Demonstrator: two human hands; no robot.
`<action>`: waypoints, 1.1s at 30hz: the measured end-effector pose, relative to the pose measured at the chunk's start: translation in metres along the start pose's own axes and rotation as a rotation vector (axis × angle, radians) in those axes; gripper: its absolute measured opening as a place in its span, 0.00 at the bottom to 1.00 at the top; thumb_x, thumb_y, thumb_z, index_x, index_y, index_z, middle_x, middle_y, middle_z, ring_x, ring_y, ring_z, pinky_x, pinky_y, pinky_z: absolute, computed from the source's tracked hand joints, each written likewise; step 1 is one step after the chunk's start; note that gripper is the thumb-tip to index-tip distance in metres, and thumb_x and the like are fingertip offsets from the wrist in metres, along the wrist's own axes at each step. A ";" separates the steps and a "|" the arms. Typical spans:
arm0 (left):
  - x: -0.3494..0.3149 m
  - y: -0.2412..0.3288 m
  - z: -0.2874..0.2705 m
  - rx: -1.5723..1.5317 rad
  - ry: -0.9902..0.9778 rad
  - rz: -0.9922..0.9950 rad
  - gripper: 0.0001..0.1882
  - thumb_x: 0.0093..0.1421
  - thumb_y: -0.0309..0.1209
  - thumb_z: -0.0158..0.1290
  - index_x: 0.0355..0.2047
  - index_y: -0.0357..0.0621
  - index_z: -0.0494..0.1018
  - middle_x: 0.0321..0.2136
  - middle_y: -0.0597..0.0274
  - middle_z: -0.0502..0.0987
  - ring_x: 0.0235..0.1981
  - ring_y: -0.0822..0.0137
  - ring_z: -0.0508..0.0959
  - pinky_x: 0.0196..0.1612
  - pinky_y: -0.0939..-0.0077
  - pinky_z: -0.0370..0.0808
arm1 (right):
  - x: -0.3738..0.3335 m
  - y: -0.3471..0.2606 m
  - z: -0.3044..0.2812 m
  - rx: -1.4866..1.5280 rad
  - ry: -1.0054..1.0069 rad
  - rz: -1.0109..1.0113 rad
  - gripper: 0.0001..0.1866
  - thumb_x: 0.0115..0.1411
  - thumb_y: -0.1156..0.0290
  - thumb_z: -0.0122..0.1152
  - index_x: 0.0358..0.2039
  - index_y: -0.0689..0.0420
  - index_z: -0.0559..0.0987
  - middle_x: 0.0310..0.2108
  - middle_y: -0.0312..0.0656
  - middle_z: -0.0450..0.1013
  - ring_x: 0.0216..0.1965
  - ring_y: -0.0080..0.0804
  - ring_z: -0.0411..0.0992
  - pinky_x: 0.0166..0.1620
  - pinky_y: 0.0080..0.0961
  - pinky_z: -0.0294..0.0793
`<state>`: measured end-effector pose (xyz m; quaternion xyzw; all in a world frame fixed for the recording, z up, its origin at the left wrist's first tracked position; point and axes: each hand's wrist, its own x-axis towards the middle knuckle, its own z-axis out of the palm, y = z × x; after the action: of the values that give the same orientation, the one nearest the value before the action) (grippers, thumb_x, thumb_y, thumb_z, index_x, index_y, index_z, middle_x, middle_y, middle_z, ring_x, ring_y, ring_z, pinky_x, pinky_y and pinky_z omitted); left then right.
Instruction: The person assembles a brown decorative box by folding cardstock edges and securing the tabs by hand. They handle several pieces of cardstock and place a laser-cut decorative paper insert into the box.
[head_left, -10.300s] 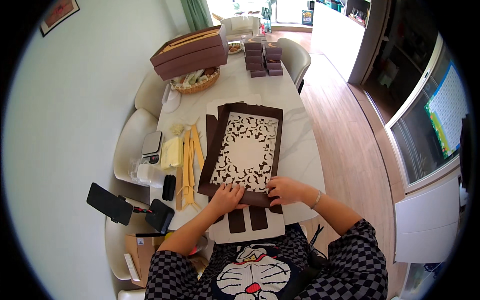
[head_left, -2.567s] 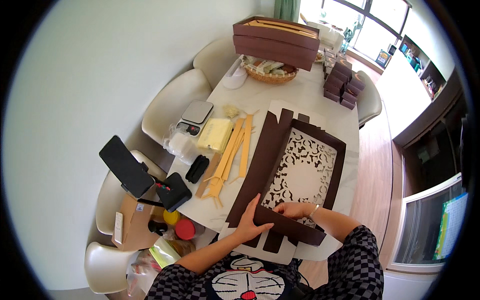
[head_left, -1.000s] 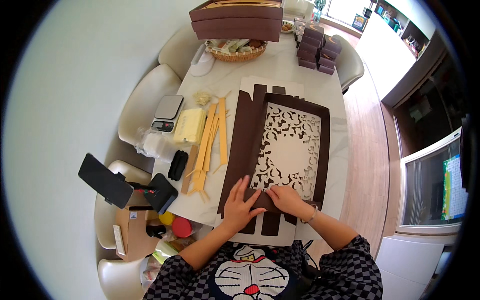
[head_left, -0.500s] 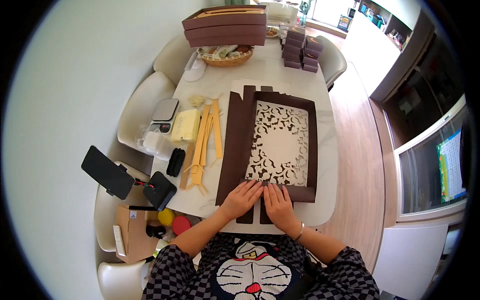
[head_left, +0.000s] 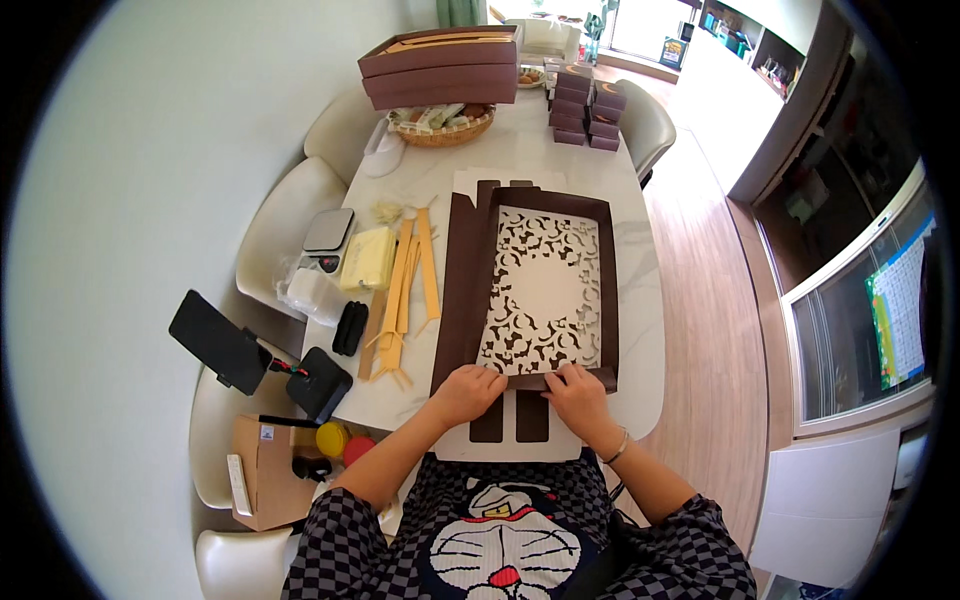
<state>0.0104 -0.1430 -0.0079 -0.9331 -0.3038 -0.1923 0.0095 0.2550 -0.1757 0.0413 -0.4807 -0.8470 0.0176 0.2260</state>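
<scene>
In front of me on the table lies a dark brown cardboard box (head_left: 608, 290), partly folded, its pale inside cut through in a scrolled pattern round a plain middle panel (head_left: 548, 290). My left hand (head_left: 470, 393) is closed at the near edge, its fingers curled over the brown flap. Farther right along that edge, my right hand (head_left: 578, 395) pinches the flap between thumb and fingers. Side and far walls stand up around the cut-out panel. A wide brown flap (head_left: 460, 290) lies flat on the left. Below the hands, pale card with two dark slots (head_left: 532, 418) reaches toward me.
Yellow strips (head_left: 400, 290), a yellow pack (head_left: 368, 258), a small scale (head_left: 328, 230) and a black phone stand (head_left: 318, 383) occupy the left side. At the back are stacked large boxes (head_left: 440, 75), a wicker basket (head_left: 445, 130) and small purple boxes (head_left: 590, 110). Chairs line the left.
My hands have moved apart along the near edge, and their flattened fingers have curled round the flap. The near flap is now raised and narrower in view.
</scene>
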 end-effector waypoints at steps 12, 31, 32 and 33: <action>0.035 0.023 -0.010 0.010 -0.157 -0.058 0.13 0.49 0.32 0.58 0.37 0.49 0.73 0.27 0.66 0.72 0.29 0.63 0.75 0.30 0.70 0.75 | 0.008 0.022 -0.001 0.172 -0.220 -0.080 0.12 0.51 0.64 0.66 0.31 0.59 0.77 0.26 0.42 0.70 0.32 0.41 0.73 0.36 0.35 0.75; 0.030 0.028 0.000 0.173 0.087 -0.062 0.28 0.49 0.52 0.61 0.46 0.49 0.74 0.34 0.65 0.72 0.34 0.65 0.72 0.35 0.72 0.72 | 0.078 0.080 0.043 1.329 -1.368 0.745 0.12 0.50 0.76 0.70 0.35 0.59 0.78 0.31 0.36 0.76 0.33 0.24 0.73 0.37 0.22 0.72; 0.030 0.027 -0.002 0.164 0.084 -0.063 0.28 0.49 0.52 0.61 0.45 0.49 0.74 0.34 0.66 0.72 0.34 0.65 0.72 0.35 0.72 0.72 | 0.078 0.079 0.045 1.364 -1.371 0.760 0.11 0.50 0.76 0.69 0.35 0.59 0.79 0.31 0.36 0.76 0.33 0.24 0.73 0.37 0.23 0.72; 0.030 0.027 -0.003 0.155 0.082 -0.063 0.28 0.49 0.51 0.61 0.45 0.49 0.74 0.34 0.66 0.72 0.34 0.64 0.72 0.35 0.72 0.72 | 0.079 0.080 0.045 1.344 -1.373 0.755 0.13 0.50 0.76 0.70 0.36 0.59 0.78 0.32 0.36 0.76 0.33 0.24 0.73 0.38 0.23 0.72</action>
<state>0.0465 -0.1487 0.0086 -0.9108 -0.3466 -0.2065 0.0879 0.2672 -0.0595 0.0098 -0.3761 -0.4028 0.8279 -0.1044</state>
